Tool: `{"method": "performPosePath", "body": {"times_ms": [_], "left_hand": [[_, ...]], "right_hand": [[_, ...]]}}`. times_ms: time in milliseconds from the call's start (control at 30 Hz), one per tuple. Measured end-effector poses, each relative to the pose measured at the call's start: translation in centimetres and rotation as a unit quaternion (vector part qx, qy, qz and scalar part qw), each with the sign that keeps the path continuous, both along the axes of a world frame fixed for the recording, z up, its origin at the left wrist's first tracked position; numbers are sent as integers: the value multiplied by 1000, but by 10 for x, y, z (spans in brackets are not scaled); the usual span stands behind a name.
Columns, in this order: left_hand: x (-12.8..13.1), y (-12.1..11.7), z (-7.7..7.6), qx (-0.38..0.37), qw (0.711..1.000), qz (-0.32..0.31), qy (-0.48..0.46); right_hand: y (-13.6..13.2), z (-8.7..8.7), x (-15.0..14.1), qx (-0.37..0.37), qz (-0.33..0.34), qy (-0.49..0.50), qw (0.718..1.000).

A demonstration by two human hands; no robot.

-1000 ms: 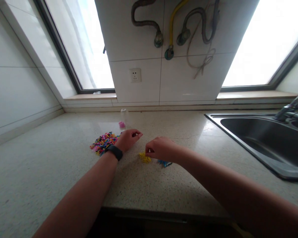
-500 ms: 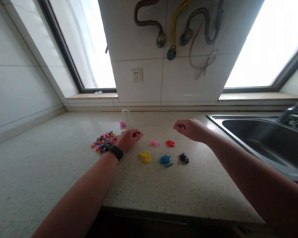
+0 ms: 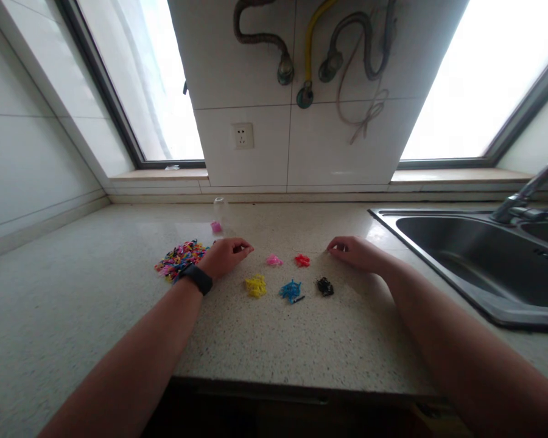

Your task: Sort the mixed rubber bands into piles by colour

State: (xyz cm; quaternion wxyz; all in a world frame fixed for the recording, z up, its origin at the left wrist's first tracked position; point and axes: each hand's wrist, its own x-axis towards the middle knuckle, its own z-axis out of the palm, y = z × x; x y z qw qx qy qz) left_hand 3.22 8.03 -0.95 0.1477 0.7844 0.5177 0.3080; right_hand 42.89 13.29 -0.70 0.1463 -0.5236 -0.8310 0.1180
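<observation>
On the speckled countertop (image 3: pixel 301 340) my left hand (image 3: pixel 223 255) rests with fingers curled, a black band on its wrist, right beside a heap of mixed coloured small pieces (image 3: pixel 179 258). My right hand (image 3: pixel 354 251) lies on the counter to the right, fingers curled and pinched; whether anything is in them is hidden. Between the hands sit small sorted piles: pink (image 3: pixel 274 260), red (image 3: pixel 302 260), yellow (image 3: pixel 256 285), blue (image 3: pixel 291 290) and black (image 3: pixel 324 286).
A small clear bottle (image 3: pixel 219 210) and a pink bit (image 3: pixel 216 227) stand behind the mixed heap. A steel sink (image 3: pixel 475 255) with a tap (image 3: pixel 525 198) fills the right. Wall socket, hoses and two bright windows lie behind.
My right hand left the yellow pile, swung right past the red pile and came down onto the counter. The left hand stayed put.
</observation>
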Motion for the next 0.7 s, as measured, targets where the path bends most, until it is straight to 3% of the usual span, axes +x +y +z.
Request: {"method": "performPosePath", "body": {"times_ms": [200, 367, 533, 700], "left_hand": [[2, -6, 2, -7, 999, -23, 23], [-6, -10, 15, 31, 997, -22, 68], [-37, -12, 30, 87, 992, 50, 74], [-75, -6, 30, 113, 976, 142, 122]], "right_hand": [[-1, 0, 0, -11, 3, 7, 1000], [0, -1, 1, -21, 2, 12, 1000], [0, 0, 1, -25, 10, 13, 1000], [-1, 1, 1, -28, 6, 11, 1000]]}}
